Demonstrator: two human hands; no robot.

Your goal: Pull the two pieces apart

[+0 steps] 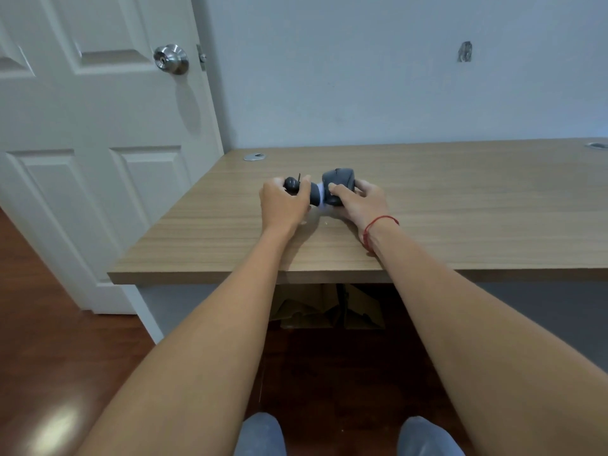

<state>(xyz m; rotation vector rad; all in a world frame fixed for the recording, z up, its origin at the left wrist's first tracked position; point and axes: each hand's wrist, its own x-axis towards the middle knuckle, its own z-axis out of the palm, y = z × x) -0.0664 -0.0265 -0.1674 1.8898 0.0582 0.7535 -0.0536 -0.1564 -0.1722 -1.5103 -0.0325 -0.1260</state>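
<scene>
Both my hands hold a dark grey device above a wooden desk (427,199). My right hand (360,200) grips its bulky rounded body (339,184), thumb pressed on the near side. My left hand (284,202) curls round a narrower grey piece (314,194) that ends in a small black ball (291,184) with a thin black pin sticking up. A white band shows between the two grey parts. A red string circles my right wrist (378,225).
A white panelled door (98,143) with a steel knob (171,59) stands at the left. The desk has cable grommets (254,156) at its back corners. Folded cardboard (329,307) lies under the desk on the wooden floor. My knees show at the bottom.
</scene>
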